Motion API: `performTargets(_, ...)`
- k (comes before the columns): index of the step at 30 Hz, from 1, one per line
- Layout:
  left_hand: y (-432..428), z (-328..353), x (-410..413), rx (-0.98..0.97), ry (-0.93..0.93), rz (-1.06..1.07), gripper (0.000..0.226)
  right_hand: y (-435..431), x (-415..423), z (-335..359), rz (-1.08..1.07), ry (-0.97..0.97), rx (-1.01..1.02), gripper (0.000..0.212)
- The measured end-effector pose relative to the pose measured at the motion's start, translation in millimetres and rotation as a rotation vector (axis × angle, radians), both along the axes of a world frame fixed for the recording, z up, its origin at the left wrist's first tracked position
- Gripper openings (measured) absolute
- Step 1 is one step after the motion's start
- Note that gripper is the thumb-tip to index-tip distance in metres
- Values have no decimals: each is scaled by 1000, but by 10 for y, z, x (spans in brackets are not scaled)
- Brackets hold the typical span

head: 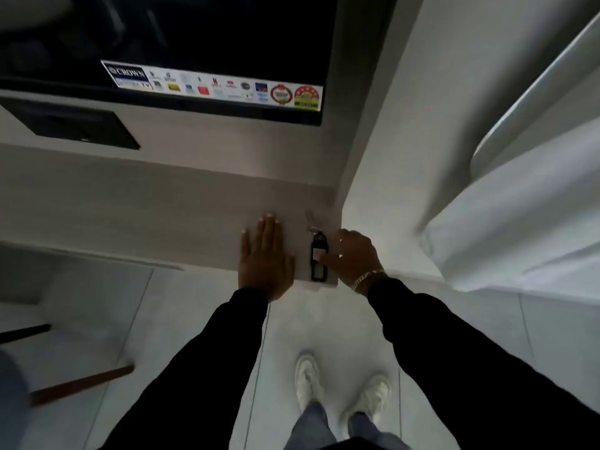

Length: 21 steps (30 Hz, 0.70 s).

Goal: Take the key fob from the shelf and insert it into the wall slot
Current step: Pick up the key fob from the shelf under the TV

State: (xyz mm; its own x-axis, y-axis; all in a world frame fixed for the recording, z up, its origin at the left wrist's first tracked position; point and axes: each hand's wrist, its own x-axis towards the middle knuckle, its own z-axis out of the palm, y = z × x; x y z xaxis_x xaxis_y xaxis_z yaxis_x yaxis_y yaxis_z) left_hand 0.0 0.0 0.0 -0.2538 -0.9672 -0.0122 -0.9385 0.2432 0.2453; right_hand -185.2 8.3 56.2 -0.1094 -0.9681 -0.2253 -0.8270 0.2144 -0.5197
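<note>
A black key fob [318, 254] with a metal key [311, 219] on its ring lies flat at the right end of the pale shelf [146, 216], close to the wall corner. My right hand [352, 256] reaches in from the right; its thumb touches the fob's middle while the fingers curl above it. The fob still rests on the shelf. My left hand [264, 263] lies flat, palm down, on the shelf just left of the fob, holding nothing. No wall slot is visible.
A wall-mounted TV [194, 37] with a sticker strip hangs above the shelf, beside a black box [74, 125]. A white wall [406, 157] and pale curtain [519, 206] stand to the right. Below are floor tiles and my white shoes [341, 388].
</note>
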Motion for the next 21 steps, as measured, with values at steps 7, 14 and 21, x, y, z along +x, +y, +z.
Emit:
performTargets(7, -36, -21, 4, -6, -29, 20, 77, -20, 88, -94, -31, -23, 76, 58)
performTargets(14, -49, 11, -6, -7, -22, 28, 79, -32, -4, 39, -232, -142, 20, 25)
performTargets(21, -75, -4, 5, 13, -23, 34, 83, -2, -31, 30, -188, -111, 135, 44)
